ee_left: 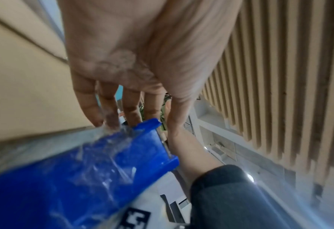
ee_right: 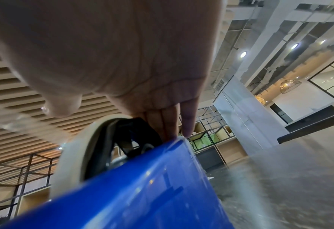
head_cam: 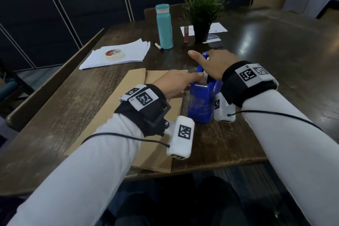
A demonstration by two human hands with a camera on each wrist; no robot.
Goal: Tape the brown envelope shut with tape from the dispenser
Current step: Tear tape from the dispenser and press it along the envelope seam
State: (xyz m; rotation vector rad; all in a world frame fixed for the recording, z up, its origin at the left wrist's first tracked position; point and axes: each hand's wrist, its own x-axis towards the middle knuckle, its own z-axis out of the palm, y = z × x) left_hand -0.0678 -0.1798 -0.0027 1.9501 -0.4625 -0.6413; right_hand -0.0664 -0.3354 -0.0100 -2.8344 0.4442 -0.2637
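Envelope (head_cam: 102,115): flat on table (head_cam: 275,60) | left hand (head_cam: 176,84): fingers straight, touching dispenser (head_cam: 200,104) | right hand (head_cam: 214,64): flat, pressing dispenser top

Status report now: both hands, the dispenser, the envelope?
Right hand steadies the blue dispenser from above. Left hand fingers at its tape end, grip unclear. Brown envelope flat beside it, no tape seen.

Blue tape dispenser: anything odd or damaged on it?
Yes. The blue tape dispenser has crumpled clear tape scraps stuck over its front, clearest in the left wrist view near the cutter. Otherwise it stands upright on the table beside the brown envelope, with both hands on it.
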